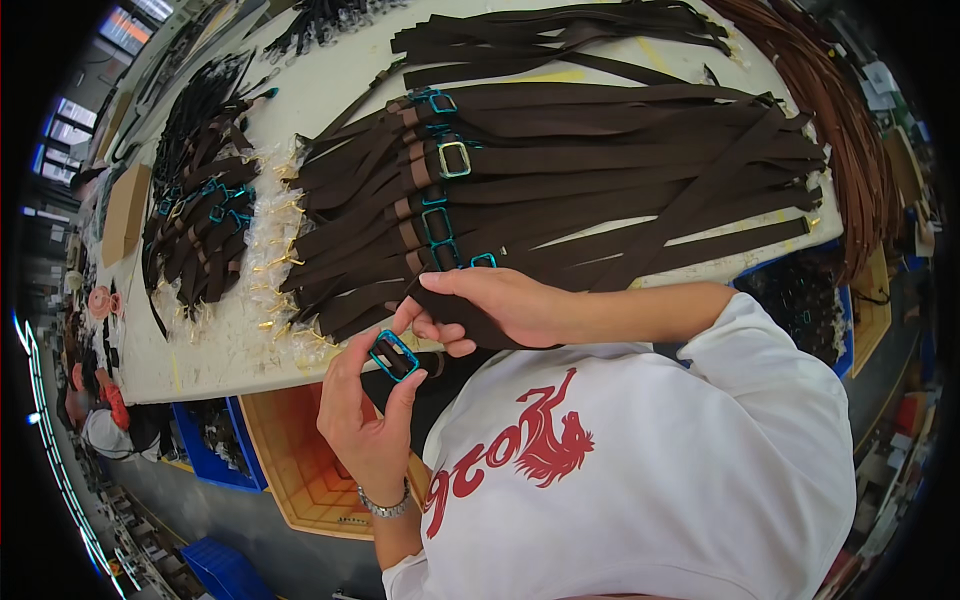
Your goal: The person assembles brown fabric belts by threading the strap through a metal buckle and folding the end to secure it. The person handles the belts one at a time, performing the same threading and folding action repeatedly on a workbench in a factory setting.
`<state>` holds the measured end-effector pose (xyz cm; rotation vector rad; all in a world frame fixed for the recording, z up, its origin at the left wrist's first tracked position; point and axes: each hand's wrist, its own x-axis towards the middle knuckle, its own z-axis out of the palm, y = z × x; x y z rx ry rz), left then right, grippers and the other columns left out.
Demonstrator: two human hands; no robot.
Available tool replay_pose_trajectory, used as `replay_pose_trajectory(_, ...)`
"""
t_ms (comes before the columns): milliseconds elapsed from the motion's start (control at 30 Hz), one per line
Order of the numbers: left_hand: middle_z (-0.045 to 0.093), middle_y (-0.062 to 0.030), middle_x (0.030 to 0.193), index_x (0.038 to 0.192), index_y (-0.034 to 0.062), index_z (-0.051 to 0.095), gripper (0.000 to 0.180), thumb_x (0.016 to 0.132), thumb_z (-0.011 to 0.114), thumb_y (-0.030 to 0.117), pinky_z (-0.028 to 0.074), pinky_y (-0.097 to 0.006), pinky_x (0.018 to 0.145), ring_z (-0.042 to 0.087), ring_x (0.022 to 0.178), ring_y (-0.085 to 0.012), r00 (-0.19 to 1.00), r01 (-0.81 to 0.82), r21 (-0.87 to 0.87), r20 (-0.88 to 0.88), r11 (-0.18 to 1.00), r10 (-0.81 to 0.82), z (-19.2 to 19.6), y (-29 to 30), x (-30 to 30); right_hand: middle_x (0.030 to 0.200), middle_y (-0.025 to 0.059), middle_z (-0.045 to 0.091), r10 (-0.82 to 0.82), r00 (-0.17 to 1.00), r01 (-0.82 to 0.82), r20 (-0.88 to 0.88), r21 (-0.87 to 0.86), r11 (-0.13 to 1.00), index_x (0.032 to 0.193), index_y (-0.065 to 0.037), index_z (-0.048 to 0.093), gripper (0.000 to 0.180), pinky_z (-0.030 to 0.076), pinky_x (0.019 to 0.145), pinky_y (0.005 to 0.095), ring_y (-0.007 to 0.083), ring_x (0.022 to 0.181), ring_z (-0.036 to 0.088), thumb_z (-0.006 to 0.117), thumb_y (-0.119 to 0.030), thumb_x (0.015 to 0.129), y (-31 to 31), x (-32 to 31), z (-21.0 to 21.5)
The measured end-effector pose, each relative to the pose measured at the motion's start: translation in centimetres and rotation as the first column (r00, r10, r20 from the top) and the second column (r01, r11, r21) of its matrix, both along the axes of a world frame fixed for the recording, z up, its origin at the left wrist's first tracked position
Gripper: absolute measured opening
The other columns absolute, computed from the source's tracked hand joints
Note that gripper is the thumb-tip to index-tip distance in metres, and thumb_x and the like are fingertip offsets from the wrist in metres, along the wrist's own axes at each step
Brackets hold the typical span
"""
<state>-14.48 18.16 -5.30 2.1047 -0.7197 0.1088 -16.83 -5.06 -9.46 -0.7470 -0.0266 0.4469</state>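
Observation:
My left hand (362, 425) pinches a blue-edged rectangular slide buckle (403, 347) between thumb and fingers, just off the table's near edge. A piece of dark strap shows inside the buckle's frame. Close beside it, my right hand (505, 305) is closed on a dark brown webbing strap (455, 312), its thumb lying on top and its fingertips near the buckle. The strap's far part is hidden behind my hand and wrist. Beyond my hands lie several similar straps (600, 150) side by side, with buckles (454, 158) and brown loops lined up across them.
On the white table (300, 370), a second bundle of buckled straps (205, 230) lies at the left, beside small gold-coloured fittings in clear plastic (280, 250). Reddish-brown cords (820, 120) hang over the right end. Below stand a wooden-coloured crate (300, 470) and a blue bin (210, 455).

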Motion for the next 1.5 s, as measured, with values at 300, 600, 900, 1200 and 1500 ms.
replay_pose_trajectory(300,0.075,-0.0121,0.123,0.133,-0.0031,0.069,0.060,0.075,0.085,-0.008,0.055,-0.033,0.099,0.071,0.111,-0.0215,0.991,0.083,-0.105,-0.093,0.991,-0.093,-0.1,0.7,-0.2,0.086,0.0112,0.072,0.292,0.956,-0.285,-0.018,-0.279,0.917,0.128,0.000,0.059,0.048,0.050,0.055,0.0268,0.0100,0.054,0.055,0.039,-0.042,0.118,-0.8,-2.7,1.6)
replay_pose_trajectory(600,0.077,-0.0140,0.121,0.130,-0.0009,0.072,0.058,0.075,0.089,-0.001,0.059,-0.036,0.095,0.074,0.108,-0.0244,0.946,0.151,-0.128,-0.269,0.980,-0.180,-0.6,0.8,-1.2,0.083,0.0071,0.073,0.260,0.966,-0.255,-0.001,-0.206,0.945,0.104,-0.002,0.069,0.043,0.048,0.056,0.0245,0.0075,0.062,0.059,0.052,-0.040,0.115,0.1,-3.7,0.7)
replay_pose_trajectory(900,0.077,-0.0169,0.120,0.133,-0.0018,0.072,0.058,0.078,0.089,0.004,0.064,-0.034,0.088,0.077,0.102,-0.0234,0.877,0.239,-0.106,-0.402,0.965,-0.262,-0.2,1.4,-2.5,0.076,0.0022,0.063,0.444,0.896,-0.436,-0.022,-0.243,0.866,0.102,-0.002,0.067,0.040,0.040,0.057,0.0215,0.0053,0.064,0.052,0.049,-0.036,0.116,0.0,-4.8,1.1)
replay_pose_trajectory(1200,0.078,-0.0165,0.117,0.131,-0.0017,0.074,0.058,0.075,0.089,0.001,0.064,-0.033,0.089,0.077,0.101,-0.0220,0.885,0.213,-0.126,-0.395,0.969,-0.246,-1.1,1.7,-3.2,0.087,0.0041,0.074,0.468,0.883,-0.462,-0.041,-0.251,0.851,0.108,0.001,0.072,0.034,0.043,0.058,0.0201,0.0033,0.071,0.061,0.052,-0.026,0.114,-0.5,-4.2,0.6)
replay_pose_trajectory(1500,0.079,-0.0140,0.115,0.128,-0.0042,0.074,0.059,0.070,0.087,-0.007,0.060,-0.032,0.092,0.076,0.101,-0.0201,0.663,0.041,-0.256,-0.716,0.966,-0.217,-2.0,1.6,-3.1,0.083,0.0045,0.075,0.431,0.893,-0.450,-0.131,-0.217,0.866,0.102,-0.001,0.071,0.035,0.044,0.058,0.0208,0.0040,0.067,0.061,0.055,-0.030,0.114,0.2,-4.6,0.3)
